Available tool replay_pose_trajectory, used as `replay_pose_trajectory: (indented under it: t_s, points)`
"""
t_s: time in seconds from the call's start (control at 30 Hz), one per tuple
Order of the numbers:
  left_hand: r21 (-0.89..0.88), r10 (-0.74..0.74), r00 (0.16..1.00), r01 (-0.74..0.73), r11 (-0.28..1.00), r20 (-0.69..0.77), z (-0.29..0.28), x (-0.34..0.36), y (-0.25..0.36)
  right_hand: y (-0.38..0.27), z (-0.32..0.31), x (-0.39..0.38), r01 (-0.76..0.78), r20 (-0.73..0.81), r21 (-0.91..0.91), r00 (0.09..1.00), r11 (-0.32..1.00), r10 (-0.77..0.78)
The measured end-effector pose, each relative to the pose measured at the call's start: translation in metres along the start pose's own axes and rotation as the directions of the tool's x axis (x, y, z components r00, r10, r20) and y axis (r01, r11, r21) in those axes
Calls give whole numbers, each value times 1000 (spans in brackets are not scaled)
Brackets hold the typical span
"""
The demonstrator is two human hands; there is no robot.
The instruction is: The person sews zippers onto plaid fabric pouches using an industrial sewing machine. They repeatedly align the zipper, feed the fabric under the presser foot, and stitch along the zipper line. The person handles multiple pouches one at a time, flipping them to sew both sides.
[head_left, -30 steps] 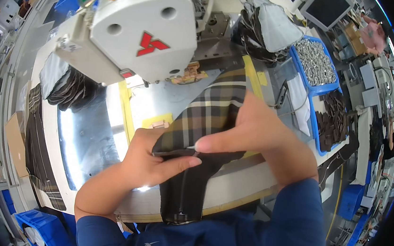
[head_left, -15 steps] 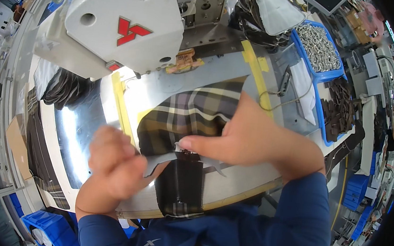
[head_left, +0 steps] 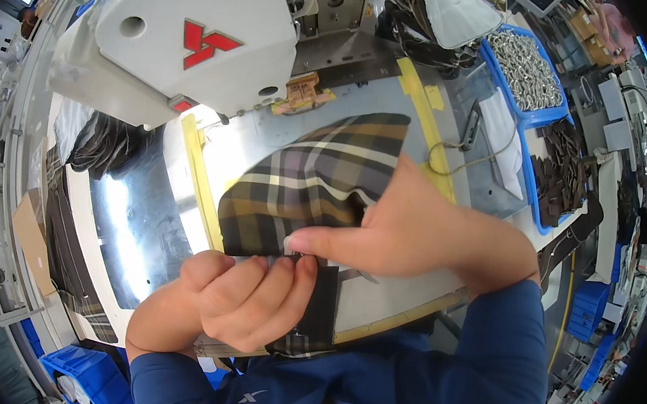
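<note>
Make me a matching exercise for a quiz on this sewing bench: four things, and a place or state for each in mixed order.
Things:
1. plaid fabric
2. sewing machine
3. blue bin
4. yellow tape

Places or states:
A. at the upper right, full of metal parts
B. stuck in a strip on the shiny plate, left of the fabric
C. held at its near edge by the left hand and right hand
D. white, rising over the far side of the table

Pairs: 1-C, 2-D, 3-A, 4-B
</note>
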State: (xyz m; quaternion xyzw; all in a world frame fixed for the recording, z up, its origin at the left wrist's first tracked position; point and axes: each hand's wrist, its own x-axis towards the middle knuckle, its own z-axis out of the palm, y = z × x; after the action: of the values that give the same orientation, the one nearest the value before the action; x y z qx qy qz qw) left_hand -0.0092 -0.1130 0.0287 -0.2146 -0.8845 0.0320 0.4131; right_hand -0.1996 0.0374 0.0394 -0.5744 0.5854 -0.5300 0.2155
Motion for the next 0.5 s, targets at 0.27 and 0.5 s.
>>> replay_pose_trajectory:
  t_s: [0.27, 0.5]
  points:
    - [-34, 132, 989, -135, 990, -72, 1, -4, -5, -6, 1, 0, -89, 49, -17, 995, 996, 90]
    - [-195, -5, 1000, 2, 981, -17, -5, -4, -6, -18, 0, 2, -377, 34, 364, 919, 852, 392]
